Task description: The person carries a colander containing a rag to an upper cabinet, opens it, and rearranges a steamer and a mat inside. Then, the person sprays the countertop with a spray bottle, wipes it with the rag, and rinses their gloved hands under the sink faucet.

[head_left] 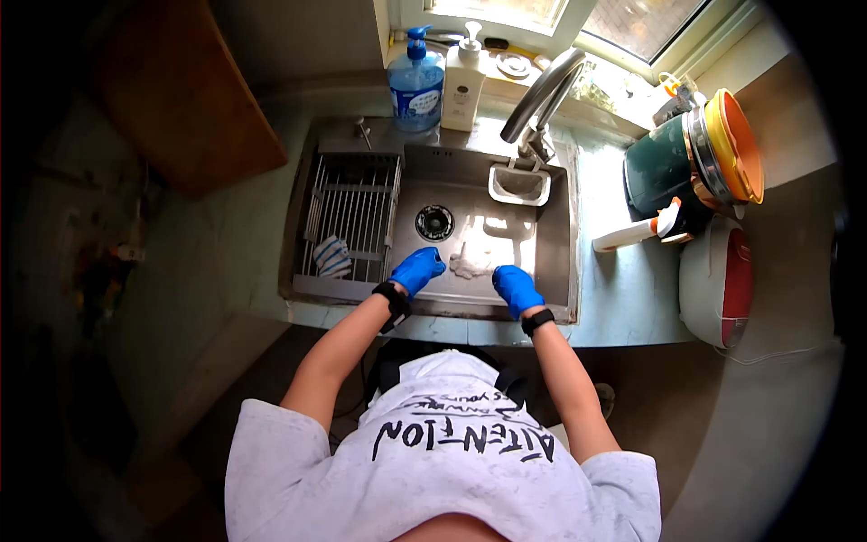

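Note:
Both hands wear blue gloves and are held over the front part of the steel sink (555, 303). My left hand (418, 269) is closed with curled fingers, just right of the drying rack's front corner. My right hand (517, 289) is also closed, a short way to the right and apart from the left. Whether either holds anything thin is hidden by the fingers. Between and just beyond them, a pale, crumpled-looking patch (471, 260) lies on the sink floor. I cannot tell if it is cloth or wet glare. The round drain (434, 223) is farther back.
A metal drying rack (357, 199) with a striped cloth (332, 257) fills the sink's left side. A faucet (546, 90) and strainer basket (519, 185) are back right. Pump bottles (416, 90) stand behind. Right of the sink are a spray bottle (632, 235) and stacked buckets (664, 167).

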### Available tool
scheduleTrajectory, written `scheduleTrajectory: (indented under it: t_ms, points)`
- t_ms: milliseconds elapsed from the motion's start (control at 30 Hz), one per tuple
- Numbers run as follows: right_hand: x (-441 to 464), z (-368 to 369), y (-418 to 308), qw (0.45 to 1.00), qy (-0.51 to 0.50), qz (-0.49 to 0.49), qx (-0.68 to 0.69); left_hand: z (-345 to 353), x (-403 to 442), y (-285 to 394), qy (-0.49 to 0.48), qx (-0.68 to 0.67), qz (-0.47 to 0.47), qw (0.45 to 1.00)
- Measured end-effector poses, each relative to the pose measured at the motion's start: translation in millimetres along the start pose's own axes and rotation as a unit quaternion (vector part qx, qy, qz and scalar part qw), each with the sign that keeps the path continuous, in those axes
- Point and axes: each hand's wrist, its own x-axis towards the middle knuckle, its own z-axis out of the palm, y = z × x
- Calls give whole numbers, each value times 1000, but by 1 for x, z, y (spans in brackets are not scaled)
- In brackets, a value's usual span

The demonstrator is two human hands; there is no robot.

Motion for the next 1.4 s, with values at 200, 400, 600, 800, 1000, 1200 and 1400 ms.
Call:
scheduleTrajectory:
  t_ms: [200,400,600,800,1000,1200,1400]
  points:
    - [-47,-134,-78,889,60,33,453,-87,-69,119,27,-221,199,954]
    - [-38,-133,-81,812,69,35,579,-42,-27,83,-57,-364,204,907]
    - [-5,-45,-33,948,64,56,308,-24,17,17,44,-172,178,968]
    - [-46,-158,-117,846,64,26,529,-68,-85,139,118,-79,264,954]
    - [2,-20,-31,932,47,51,356,-4,-6,25,22,-244,95,965]
    - [2,-25,-55,872,83,67,478,0,14,11,117,-489,198,842]
    - [17,-65,-129,866,60,-2,497,-9,41,37,78,-736,-24,672]
